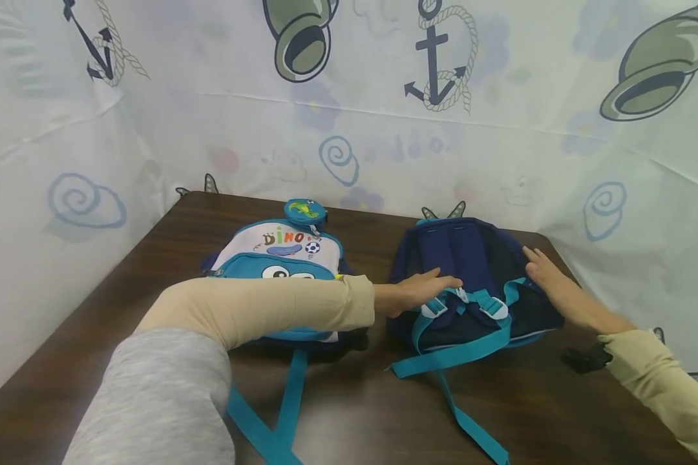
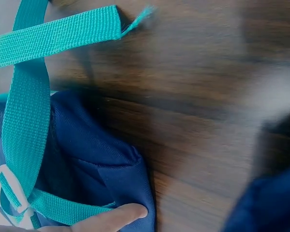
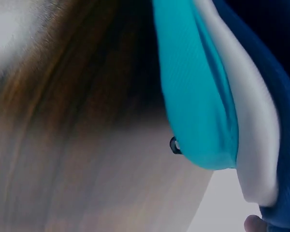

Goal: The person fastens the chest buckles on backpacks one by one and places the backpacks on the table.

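Observation:
A navy backpack (image 1: 456, 248) lies with its straps facing up on the right half of the table. My left hand (image 1: 419, 292) rests on its left side, fingers straight and reaching toward the turquoise straps (image 1: 468, 352). The left wrist view has the thumb (image 2: 118, 216) lying along the navy fabric beside a strap. Against the bag's right edge is my right hand (image 1: 549, 281), its fingers extended. From the right wrist, the bag's turquoise pocket (image 3: 198, 96) and white panel (image 3: 253, 130) show, with just one fingertip (image 3: 255, 224) in sight.
A second backpack (image 1: 320, 252), with a dinosaur front and a small round pouch (image 1: 305, 212), lies to the left, partly behind my left arm. Its turquoise straps (image 1: 291, 400) trail toward the front of the brown table (image 1: 349, 420). Printed cloth (image 1: 256, 142) hangs behind and beside.

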`<action>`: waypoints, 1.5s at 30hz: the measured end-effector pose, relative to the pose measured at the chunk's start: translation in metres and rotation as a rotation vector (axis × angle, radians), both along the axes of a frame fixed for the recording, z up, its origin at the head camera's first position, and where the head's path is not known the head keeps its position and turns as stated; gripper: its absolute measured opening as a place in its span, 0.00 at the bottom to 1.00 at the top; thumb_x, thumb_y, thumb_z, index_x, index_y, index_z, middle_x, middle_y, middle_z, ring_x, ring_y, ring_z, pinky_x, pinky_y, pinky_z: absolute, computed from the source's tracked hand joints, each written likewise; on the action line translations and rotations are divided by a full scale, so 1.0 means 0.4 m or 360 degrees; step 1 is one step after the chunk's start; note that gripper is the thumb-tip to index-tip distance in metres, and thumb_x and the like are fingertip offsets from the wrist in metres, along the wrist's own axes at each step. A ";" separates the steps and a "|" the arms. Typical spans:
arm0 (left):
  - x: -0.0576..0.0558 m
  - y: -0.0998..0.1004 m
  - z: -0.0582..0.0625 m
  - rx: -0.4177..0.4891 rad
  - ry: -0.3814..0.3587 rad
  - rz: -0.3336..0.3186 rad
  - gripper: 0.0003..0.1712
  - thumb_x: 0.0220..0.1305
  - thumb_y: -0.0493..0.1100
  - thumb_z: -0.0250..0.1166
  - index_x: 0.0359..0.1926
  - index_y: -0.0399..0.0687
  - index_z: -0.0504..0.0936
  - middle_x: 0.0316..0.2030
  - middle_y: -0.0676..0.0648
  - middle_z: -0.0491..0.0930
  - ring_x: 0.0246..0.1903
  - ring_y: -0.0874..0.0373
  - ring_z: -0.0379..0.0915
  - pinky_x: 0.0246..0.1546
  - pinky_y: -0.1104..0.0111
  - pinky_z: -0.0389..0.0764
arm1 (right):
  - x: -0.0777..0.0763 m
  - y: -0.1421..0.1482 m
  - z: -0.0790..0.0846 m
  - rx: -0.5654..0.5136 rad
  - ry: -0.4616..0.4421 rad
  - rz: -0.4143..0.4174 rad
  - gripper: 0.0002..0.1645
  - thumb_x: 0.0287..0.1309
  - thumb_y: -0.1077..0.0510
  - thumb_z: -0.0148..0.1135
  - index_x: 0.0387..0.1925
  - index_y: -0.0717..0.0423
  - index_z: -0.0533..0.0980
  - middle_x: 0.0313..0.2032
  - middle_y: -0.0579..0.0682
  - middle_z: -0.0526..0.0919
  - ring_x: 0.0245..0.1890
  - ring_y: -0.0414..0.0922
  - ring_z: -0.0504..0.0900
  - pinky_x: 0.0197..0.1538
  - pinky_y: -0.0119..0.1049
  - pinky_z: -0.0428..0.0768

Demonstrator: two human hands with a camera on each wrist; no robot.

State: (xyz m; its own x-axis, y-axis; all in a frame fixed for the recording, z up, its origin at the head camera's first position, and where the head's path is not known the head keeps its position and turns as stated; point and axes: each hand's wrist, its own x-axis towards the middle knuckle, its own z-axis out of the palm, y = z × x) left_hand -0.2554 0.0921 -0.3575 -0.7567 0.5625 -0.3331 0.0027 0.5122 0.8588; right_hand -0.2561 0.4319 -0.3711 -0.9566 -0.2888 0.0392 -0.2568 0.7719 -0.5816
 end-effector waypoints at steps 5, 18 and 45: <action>0.005 -0.030 -0.001 0.0025 -0.0016 0.0012 0.49 0.69 0.71 0.48 0.80 0.58 0.43 0.80 0.52 0.44 0.79 0.48 0.39 0.76 0.43 0.44 | 0.111 -0.149 0.085 0.0065 -0.0112 -0.0044 0.42 0.78 0.42 0.30 0.78 0.63 0.33 0.76 0.71 0.25 0.74 0.73 0.27 0.66 0.78 0.35; 0.003 -0.068 0.012 0.0098 -0.0079 -0.0018 0.53 0.67 0.69 0.52 0.81 0.55 0.36 0.81 0.49 0.39 0.79 0.46 0.34 0.76 0.43 0.41 | 0.114 -0.130 -0.027 0.0032 -0.0180 -0.0104 0.50 0.75 0.37 0.42 0.79 0.51 0.28 0.77 0.59 0.20 0.75 0.73 0.29 0.62 0.81 0.42; -0.029 -0.054 0.036 -0.0513 0.0998 -0.0393 0.20 0.69 0.53 0.64 0.54 0.48 0.84 0.45 0.48 0.86 0.38 0.58 0.79 0.43 0.65 0.78 | 0.054 -0.261 0.003 0.0483 0.0296 0.0488 0.20 0.62 0.50 0.68 0.52 0.56 0.82 0.50 0.49 0.85 0.51 0.49 0.79 0.53 0.51 0.80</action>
State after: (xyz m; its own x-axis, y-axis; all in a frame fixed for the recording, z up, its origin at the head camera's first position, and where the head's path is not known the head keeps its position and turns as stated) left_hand -0.2672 0.0704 -0.3431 -0.7232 0.6883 -0.0575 0.5904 0.6593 0.4655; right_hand -0.2346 0.3274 -0.3698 -0.8100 -0.5821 0.0716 -0.5782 0.7721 -0.2637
